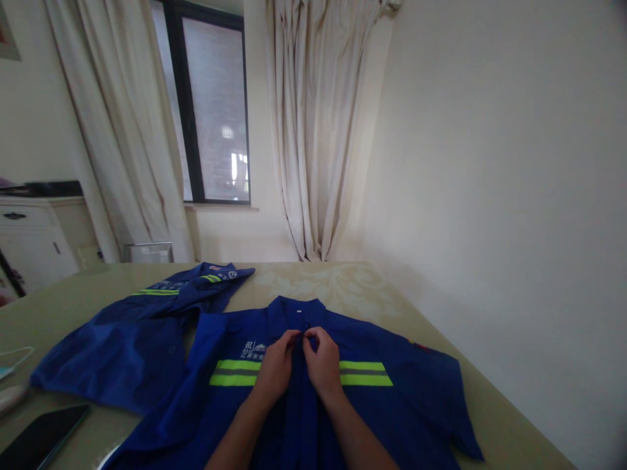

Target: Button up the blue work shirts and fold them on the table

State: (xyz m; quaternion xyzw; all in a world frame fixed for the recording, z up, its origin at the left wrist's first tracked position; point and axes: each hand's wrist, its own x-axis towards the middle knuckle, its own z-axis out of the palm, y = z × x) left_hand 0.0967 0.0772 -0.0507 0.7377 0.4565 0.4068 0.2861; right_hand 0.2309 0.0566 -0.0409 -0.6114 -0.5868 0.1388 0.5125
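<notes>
A blue work jacket [362,333] with yellow-green and grey reflective bands lies spread on the table, its collar toward the far side. White print shows on its chest beside my left hand [278,365]. Both hands meet at the front opening just below the collar. The left fingers pinch one edge of the placket. My right hand [322,362] pinches the facing edge, thumb and forefinger close to the left ones. Any button or zip between the fingertips is too small and hidden to make out.
A second blue garment [132,333] with similar bands lies crumpled at the left. A dark phone [44,434] rests at the near left, by a pale rounded object [12,397]. The table [294,277] meets the wall on the right; curtains [318,130] hang behind.
</notes>
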